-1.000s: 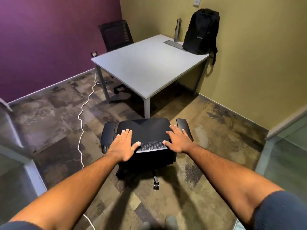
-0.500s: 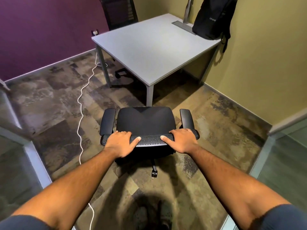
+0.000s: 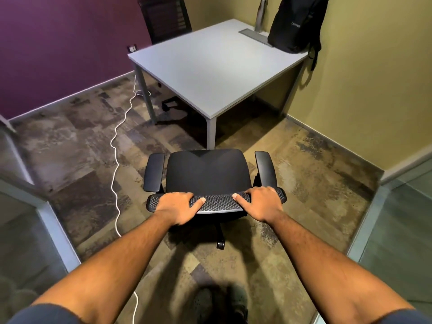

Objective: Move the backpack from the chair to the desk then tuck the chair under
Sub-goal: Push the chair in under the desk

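Hands (image 3: 219, 204) slid back, gripping chair (image 3: 208, 174) backrest.

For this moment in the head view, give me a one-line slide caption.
Both hands, left and right, grip the chair backrest short of the desk; backpack already on it.

Dim, warm light falls from above and behind – a dark shadow pools on the floor (image 3: 187, 272) below the gripping hands – while wide-angle bending and softness grow toward the edges.
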Available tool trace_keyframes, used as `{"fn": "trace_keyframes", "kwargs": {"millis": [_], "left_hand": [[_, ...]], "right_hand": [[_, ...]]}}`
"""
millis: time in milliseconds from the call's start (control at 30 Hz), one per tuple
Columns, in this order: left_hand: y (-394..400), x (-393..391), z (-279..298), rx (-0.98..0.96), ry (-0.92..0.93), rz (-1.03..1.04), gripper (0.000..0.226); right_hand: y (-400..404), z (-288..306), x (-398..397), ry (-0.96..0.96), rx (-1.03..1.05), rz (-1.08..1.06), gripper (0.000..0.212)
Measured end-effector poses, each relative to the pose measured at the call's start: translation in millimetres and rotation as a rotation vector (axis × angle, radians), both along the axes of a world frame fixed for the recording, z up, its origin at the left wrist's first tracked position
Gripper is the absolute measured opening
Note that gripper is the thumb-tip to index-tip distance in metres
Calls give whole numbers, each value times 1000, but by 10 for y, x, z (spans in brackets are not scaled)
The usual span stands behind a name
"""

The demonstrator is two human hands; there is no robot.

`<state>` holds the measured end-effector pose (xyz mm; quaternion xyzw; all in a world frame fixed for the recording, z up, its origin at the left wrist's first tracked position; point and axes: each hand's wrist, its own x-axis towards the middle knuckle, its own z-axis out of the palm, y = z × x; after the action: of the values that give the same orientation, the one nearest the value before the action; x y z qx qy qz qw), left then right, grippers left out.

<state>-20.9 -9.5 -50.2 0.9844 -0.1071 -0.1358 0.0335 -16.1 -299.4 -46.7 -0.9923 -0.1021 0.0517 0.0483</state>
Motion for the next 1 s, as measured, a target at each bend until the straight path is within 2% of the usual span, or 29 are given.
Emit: {"fn": "trace_keyframes", "kwargs": {"millis": [233,533,633,767,1000], "left_hand": [[-32,-329,34,1,32,-26,85],[-484,-952,5,25,-127,-163,64],[-678,-1213,-6,-13,-140,-168,64],[-898,-1481,11,-84,-147,-189,67],[-1109,-1521,67,-121,-155,-289,78]], "right_hand": [[2,31,-410,12,2,-33,94],[-352,71,-1033,0,-25,-66,83],[-538,69,-1298,-4,-28,-81,80],[-749,79,-1600,-4,-38,-129,89],[-953,99,-1984,-56,-58,-258,81]]}}
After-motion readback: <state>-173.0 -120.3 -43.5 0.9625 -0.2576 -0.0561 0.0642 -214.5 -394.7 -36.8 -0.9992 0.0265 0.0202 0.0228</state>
